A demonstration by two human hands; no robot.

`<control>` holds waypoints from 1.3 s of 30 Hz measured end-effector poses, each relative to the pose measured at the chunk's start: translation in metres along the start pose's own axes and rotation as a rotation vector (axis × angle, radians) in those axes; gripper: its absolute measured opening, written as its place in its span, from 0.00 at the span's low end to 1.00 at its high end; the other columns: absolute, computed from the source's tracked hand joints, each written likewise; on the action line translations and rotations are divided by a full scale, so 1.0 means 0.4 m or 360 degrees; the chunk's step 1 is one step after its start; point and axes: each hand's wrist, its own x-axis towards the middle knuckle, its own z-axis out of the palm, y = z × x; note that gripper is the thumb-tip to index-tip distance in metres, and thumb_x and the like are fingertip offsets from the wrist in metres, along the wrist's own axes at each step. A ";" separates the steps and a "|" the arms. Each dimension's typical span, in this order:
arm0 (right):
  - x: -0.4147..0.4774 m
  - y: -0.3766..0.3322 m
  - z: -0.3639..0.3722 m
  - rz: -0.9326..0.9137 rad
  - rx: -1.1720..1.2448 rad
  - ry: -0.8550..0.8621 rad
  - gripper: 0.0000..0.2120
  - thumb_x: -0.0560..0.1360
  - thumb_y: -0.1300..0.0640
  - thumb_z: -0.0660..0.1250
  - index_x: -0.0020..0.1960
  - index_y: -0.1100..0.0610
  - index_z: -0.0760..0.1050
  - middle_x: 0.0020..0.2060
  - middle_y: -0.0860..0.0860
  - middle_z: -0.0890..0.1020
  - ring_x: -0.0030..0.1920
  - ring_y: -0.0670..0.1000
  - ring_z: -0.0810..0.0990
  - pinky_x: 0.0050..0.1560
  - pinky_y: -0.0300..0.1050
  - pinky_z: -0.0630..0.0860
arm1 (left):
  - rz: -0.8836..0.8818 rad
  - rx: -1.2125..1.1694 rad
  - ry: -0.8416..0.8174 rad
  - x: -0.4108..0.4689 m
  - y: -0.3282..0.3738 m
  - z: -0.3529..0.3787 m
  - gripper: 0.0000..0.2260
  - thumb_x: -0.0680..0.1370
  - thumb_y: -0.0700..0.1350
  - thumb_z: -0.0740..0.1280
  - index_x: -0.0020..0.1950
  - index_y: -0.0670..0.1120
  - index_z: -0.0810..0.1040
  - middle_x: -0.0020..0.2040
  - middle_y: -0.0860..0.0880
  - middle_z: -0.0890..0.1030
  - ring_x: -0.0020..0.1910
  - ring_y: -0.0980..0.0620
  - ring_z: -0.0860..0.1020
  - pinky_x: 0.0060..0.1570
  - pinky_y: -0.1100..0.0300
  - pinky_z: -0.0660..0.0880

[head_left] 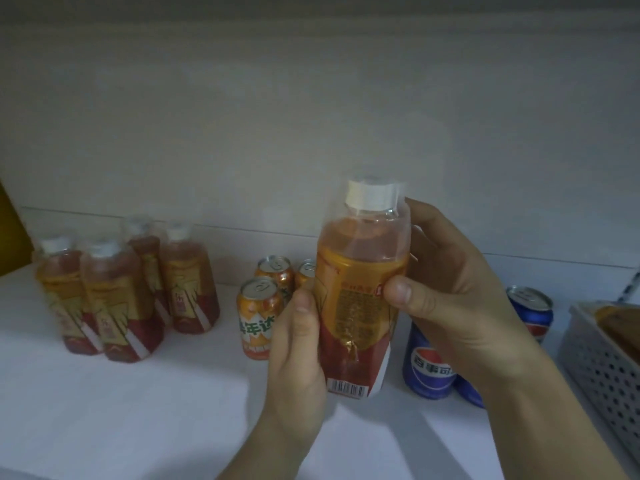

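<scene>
We see one big white shelf (pixel 138 410). Its back edge meets a plain wall (pixel 311 116). The front left of the shelf is bare, so there is lots of room there. On the right stands one white basket (pixel 595 362) with little holes, cut off by the edge of the picture. Something orange lies in it, and we cannot tell what it is.

Two hands are over the middle of the shelf. The left hand (pixel 294 362) grips the lower left side of one bottle (pixel 360 306), thumb on the label. The right hand (pixel 464 289) wraps round the upper right side, thumb on the label too. The bottle is upright, in front of the cans. We cannot tell if its bottom touches the shelf. It has one white cap (pixel 372 195).

On the left stand four bottles (pixel 117 299) of the same kind, close together, two in front and two behind. A gap lies between them and the cans.

We count three orange cans (pixel 259 317) just left of the bottle in the hands, one partly hidden. We count two blue cans (pixel 427 365) on the right, one in front and one further back near the basket. A blue bit shows under the right wrist, and we cannot tell if it is a third can.
</scene>
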 end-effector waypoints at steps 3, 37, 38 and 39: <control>-0.001 0.000 0.003 0.0022 -0.0019 0.0067 0.39 0.68 0.46 0.81 0.74 0.53 0.71 0.66 0.57 0.80 0.66 0.61 0.80 0.62 0.56 0.80 | -0.0085 -0.0035 -0.0037 -0.004 0.000 0.004 0.24 0.69 0.71 0.69 0.56 0.56 0.85 0.56 0.47 0.86 0.58 0.47 0.83 0.57 0.50 0.80; 0.009 0.040 0.001 0.0120 -0.0051 0.0539 0.20 0.78 0.47 0.62 0.69 0.49 0.76 0.54 0.53 0.87 0.56 0.55 0.86 0.53 0.48 0.82 | -0.0268 0.0071 -0.0290 -0.018 -0.001 0.023 0.15 0.71 0.60 0.64 0.53 0.61 0.85 0.54 0.49 0.87 0.54 0.50 0.85 0.49 0.54 0.83; 0.009 0.039 0.003 0.0122 -0.0055 0.0546 0.20 0.78 0.47 0.62 0.68 0.49 0.76 0.54 0.53 0.87 0.56 0.54 0.86 0.53 0.47 0.82 | -0.0284 0.0062 -0.0273 -0.018 -0.002 0.024 0.14 0.72 0.60 0.64 0.52 0.61 0.85 0.54 0.50 0.87 0.53 0.51 0.85 0.48 0.54 0.83; 0.008 0.039 0.004 0.0126 -0.0058 0.0556 0.19 0.78 0.46 0.63 0.68 0.49 0.77 0.54 0.52 0.87 0.55 0.54 0.87 0.52 0.46 0.82 | -0.0299 0.0056 -0.0255 -0.018 -0.002 0.025 0.13 0.73 0.59 0.63 0.51 0.62 0.85 0.53 0.50 0.87 0.53 0.51 0.85 0.48 0.54 0.83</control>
